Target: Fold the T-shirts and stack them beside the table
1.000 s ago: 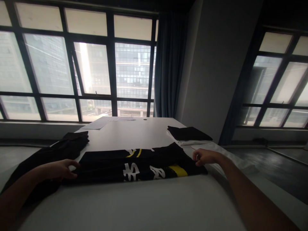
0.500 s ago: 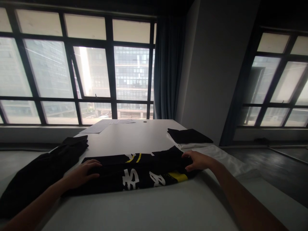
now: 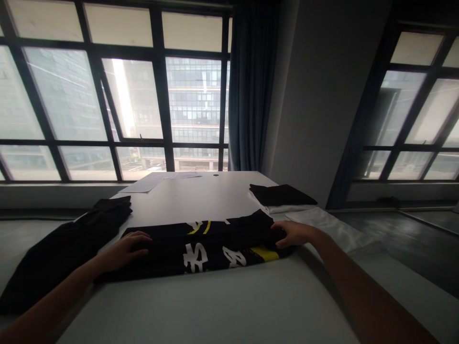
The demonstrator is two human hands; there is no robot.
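In the head view, we see the printed black garment lying on the near part of the white worktop, between our two hands. Our left hand rests on its left end, fingers spread and thumb apart, gripping nothing that we can see. Our right hand touches the right end, curved but open, thumb and fingers apart; we cannot tell whether the fingertips press into the cloth.

We judge the garment light, soft and limp, not fragile, likely to crease or slip out of line if tugged from one side. The best hold seems to be at both ends at once, pinching the layers together.

Its long axis runs left to right across the worktop, the right end slightly farther from us. The yellow patch sits towards the right end, the white lettering about midway. Which end is collar or hem, we cannot tell.
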